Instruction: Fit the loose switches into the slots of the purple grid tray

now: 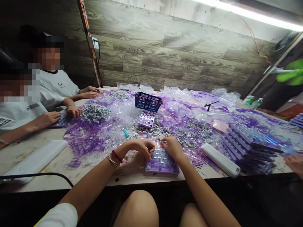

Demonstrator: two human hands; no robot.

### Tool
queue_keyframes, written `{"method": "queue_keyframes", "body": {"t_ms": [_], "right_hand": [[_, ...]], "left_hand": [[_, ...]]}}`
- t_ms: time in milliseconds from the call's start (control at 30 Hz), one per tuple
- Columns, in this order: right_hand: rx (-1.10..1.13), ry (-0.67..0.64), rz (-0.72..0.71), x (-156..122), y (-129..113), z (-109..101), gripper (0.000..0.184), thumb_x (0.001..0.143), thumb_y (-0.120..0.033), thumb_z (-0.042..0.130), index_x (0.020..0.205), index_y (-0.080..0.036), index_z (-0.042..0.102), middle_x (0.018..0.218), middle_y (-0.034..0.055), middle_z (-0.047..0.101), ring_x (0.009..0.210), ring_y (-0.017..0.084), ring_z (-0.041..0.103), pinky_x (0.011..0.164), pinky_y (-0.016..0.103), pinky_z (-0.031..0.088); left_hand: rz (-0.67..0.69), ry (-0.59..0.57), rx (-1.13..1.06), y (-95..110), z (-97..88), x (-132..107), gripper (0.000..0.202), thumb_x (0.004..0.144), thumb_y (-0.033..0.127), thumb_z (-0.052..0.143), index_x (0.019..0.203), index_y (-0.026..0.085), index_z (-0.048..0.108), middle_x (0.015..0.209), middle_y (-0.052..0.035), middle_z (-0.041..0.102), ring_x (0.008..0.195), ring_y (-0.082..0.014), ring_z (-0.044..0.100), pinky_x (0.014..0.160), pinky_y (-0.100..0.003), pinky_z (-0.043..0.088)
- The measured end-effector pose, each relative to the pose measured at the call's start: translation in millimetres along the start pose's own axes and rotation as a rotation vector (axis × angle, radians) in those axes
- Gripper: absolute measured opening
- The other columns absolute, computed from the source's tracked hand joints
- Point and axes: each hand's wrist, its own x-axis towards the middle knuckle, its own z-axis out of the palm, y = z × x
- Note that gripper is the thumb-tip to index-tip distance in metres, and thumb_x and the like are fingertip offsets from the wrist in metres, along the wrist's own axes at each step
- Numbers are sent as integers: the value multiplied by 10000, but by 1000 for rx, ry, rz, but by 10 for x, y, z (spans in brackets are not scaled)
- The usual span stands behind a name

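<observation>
A purple keyboard-like panel (pixel 162 167) lies at the table's front edge, with a grid of small clear and bluish square pieces on it. My left hand (pixel 144 147) is over its left far part, fingers curled and pinched together. At the panel's far side, my right hand (pixel 172 145) bends its fingers inward in a pinch. Whatever sits between the fingertips of either hand is too small to make out. Just beyond the hands are loose small white, grey and blue pieces (pixel 156 130) and a lighter purple panel (pixel 146 119) with square openings, tilted against a basket.
A dark blue basket (pixel 148 102) stands behind. Stacked purple panels (pixel 246 145) and a white bar-shaped object (pixel 220 160) are at right. Clear and purple plastic parts (pixel 87 143) cover much of the table. Two co-workers sit at left; another person's hand (pixel 294 164) shows at right.
</observation>
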Motion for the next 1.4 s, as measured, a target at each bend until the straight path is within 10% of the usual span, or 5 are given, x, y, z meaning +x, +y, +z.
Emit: {"method": "queue_keyframes", "body": {"t_ms": [1400], "right_hand": [[-111, -10, -138, -6, -10, 31, 132, 818, -179, 603, 861, -230, 716, 910, 38, 709, 850, 186, 630, 688, 248, 405]], "left_hand": [[7, 82, 148, -46, 50, 42, 371, 613, 409, 751, 617, 165, 471, 537, 66, 387, 518, -87, 335, 486, -236, 244]]}}
